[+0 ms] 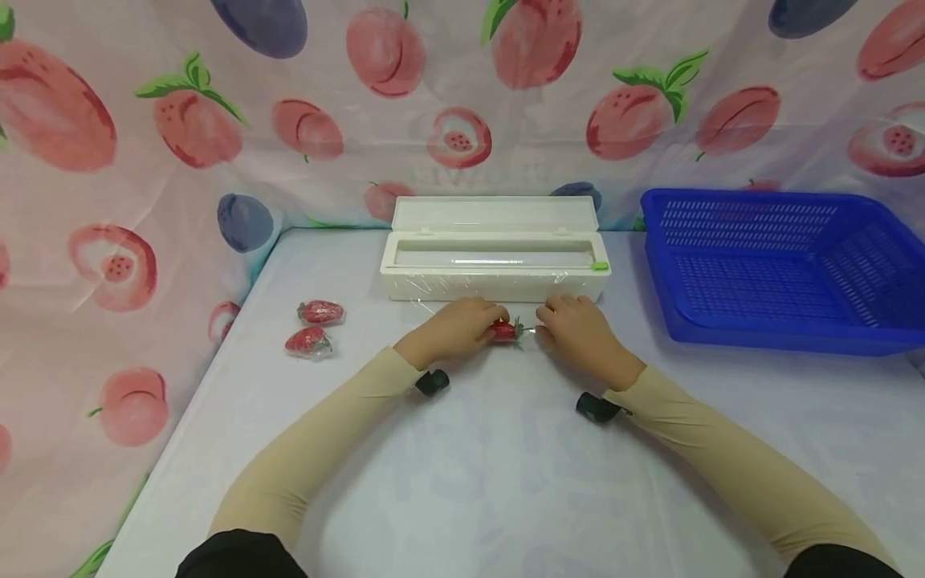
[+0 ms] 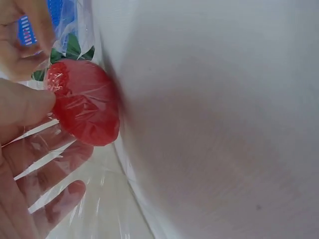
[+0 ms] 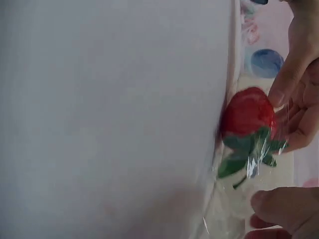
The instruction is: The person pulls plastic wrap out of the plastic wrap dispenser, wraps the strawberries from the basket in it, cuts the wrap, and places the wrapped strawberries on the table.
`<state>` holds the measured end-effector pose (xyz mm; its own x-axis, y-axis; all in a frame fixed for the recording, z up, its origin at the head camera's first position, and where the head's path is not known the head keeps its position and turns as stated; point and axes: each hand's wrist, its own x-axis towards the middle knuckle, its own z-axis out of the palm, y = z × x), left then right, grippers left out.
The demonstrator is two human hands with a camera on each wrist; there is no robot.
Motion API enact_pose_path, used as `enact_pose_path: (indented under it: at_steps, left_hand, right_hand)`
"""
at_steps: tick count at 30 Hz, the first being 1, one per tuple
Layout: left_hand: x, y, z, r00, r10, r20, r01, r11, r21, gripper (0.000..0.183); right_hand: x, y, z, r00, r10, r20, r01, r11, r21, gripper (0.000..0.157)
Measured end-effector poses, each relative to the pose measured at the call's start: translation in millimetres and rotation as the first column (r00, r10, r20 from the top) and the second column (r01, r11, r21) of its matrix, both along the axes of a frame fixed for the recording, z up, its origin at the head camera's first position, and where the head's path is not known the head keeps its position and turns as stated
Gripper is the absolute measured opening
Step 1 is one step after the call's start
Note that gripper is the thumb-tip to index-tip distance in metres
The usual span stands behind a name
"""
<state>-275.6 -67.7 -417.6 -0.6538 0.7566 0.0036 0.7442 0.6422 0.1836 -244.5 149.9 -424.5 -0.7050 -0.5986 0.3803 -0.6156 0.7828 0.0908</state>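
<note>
In front of a white wrap dispenser box (image 1: 495,215), my left hand (image 1: 462,327) holds a red strawberry (image 1: 503,331) with green leaves. In the left wrist view its thumb (image 2: 30,104) presses the fruit's side, while the other fingers spread behind under clear film. Plastic wrap (image 2: 97,196) covers the strawberry and stretches back toward the box. My right hand (image 1: 581,337) pinches the wrap beyond the leafy end, thumb and fingers close together in the right wrist view. The strawberry's stem (image 3: 240,182) points toward that hand.
Two film-wrapped strawberries, one farther back (image 1: 320,312) and one nearer (image 1: 309,342), lie left on the white-covered table (image 1: 477,482). A blue plastic basket (image 1: 780,341) stands at the right. The dispenser's lid is raised, and a fruit-print cloth (image 1: 325,177) hangs behind.
</note>
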Motion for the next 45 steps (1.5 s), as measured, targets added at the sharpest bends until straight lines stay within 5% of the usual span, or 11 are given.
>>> enact_pose_path:
  at_steps: [3,5,8,10,17,26,34,40,45]
  left_hand:
    - [-0.5,0.2,1.2,1.0,-0.005,0.01,0.005,1.0,0.013,0.025]
    - [-1.5,0.3,2.6,0.999,-0.005,0.032,0.004,0.999,0.031,0.024]
    - [-4.4,0.1,5.1,0.997,0.007,0.079,-0.012,0.999,0.052,0.023]
    - [-6.9,-0.2,6.3,0.994,0.02,0.11,-0.027,0.998,0.064,0.023]
    - [-15.0,-1.8,4.3,0.987,0.02,0.162,-0.033,0.997,0.074,0.027]
    - [-21.1,-10.8,1.6,0.986,0.04,0.162,-0.066,0.984,0.163,0.029]
    - [-21.8,-15.8,2.0,0.997,0.054,-0.047,-0.049,0.994,0.099,0.023]
    - [-8.5,-17.1,12.3,0.941,0.132,-0.311,-0.107,0.99,0.097,0.02]
    - [-1.6,-15.2,7.9,0.932,0.063,-0.357,-0.044,0.997,0.061,0.014]
  right_hand:
    - [1.4,-0.4,3.7,0.974,0.144,-0.177,-0.154,0.987,-0.041,0.012]
    - [2.4,-2.6,5.4,0.909,0.307,-0.281,-0.32,0.947,-0.002,0.006]
    - [3.2,-7.7,7.5,0.784,0.521,-0.339,-0.5,0.852,0.155,0.019]
    - [1.3,-11.3,7.6,0.755,0.583,-0.302,-0.53,0.812,0.242,0.023]
    - [-10.7,-12.1,2.1,0.853,0.507,-0.12,-0.456,0.838,0.3,0.032]
    - [-20.7,-12.2,-2.9,0.854,0.518,-0.042,-0.512,0.852,0.109,0.034]
    - [-25.6,-15.0,-0.4,0.875,0.485,-0.001,-0.484,0.873,0.063,0.04]
    - [-34.4,-18.2,-4.3,0.884,0.463,0.065,-0.466,0.884,0.031,0.037]
    - [-37.7,-19.7,-3.0,0.892,0.444,0.082,-0.445,0.895,-0.001,0.042]
